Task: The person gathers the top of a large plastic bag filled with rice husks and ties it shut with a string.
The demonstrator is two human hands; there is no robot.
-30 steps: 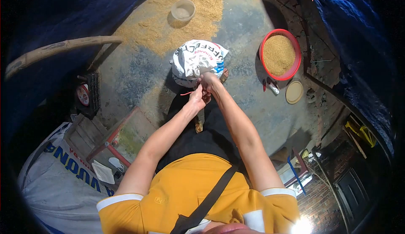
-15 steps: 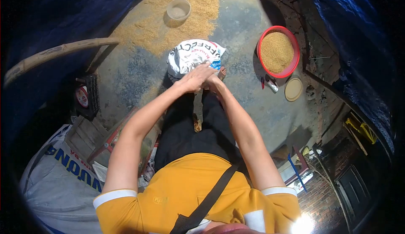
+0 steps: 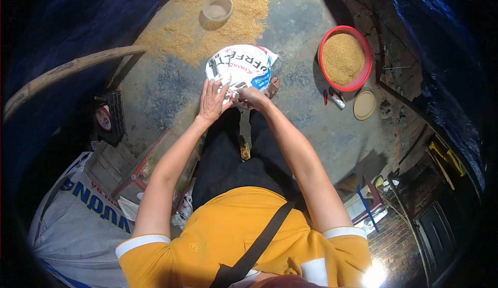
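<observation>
A white printed plastic bag [image 3: 243, 62] stands between the person's feet, bulging, its near end crumpled and gathered. My left hand [image 3: 211, 103] holds the left side of that gathered end, fingers stretched up along the plastic and thumb towards the middle. Close by on the right, my right hand [image 3: 252, 98] is closed on the bunched plastic, fingers curled inward. What the bag contains is hidden.
Loose grain [image 3: 233, 28] lies spread on the concrete floor, a translucent bowl [image 3: 217, 8] on it. To the right are a red basin [image 3: 369, 72] of grain, a round lid [image 3: 364, 105] and small items. A bamboo pole [image 3: 67, 70] juts in from the left.
My left hand has moved left and back, off my right hand, onto the bag's left side. My right hand has turned inward at the gathered plastic. The bag's top has shifted slightly.
</observation>
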